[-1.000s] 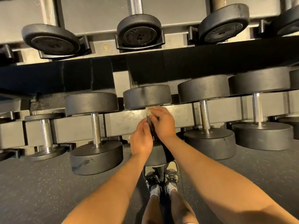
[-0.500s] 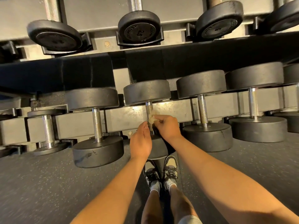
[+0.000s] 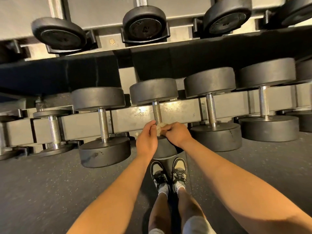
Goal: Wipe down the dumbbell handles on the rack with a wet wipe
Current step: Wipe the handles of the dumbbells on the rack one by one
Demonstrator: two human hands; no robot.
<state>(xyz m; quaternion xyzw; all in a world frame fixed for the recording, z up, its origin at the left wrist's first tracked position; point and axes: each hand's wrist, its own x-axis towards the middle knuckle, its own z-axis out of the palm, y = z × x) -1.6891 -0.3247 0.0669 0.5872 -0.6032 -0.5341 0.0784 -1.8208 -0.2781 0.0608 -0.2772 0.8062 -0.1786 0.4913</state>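
Centre of frame, lower tier of the grey steel rack [image 3: 131, 119]. The black round-headed dumbbell [image 3: 153, 91] lies in its cradle, with its knurled steel handle [image 3: 157, 113] running away from me. Its upper length is bare and bright.

The crumpled beige wet wipe [image 3: 160, 128] sits at the lower end of that handle, just above the near head, pressed against the metal.

My right hand [image 3: 177, 134] comes in from the right. Its fingers are curled round the wet wipe and hold it to the handle.

My left hand [image 3: 146, 141] comes in from the left with its thumb laid on the wet wipe's left edge. It grips the wad from that side. The fingers beyond the thumb are hidden, so I cannot tell whether they reach the handle.

A like dumbbell [image 3: 103, 125] lies just left and another [image 3: 211, 110] just right, neither touched. Smaller dumbbells [image 3: 144, 22] sit on the upper tier at the top of frame.

Below centre, my black-and-white shoes [image 3: 168, 174] stand on the speckled dark rubber floor [image 3: 50, 191], toes near the dumbbell's near head.
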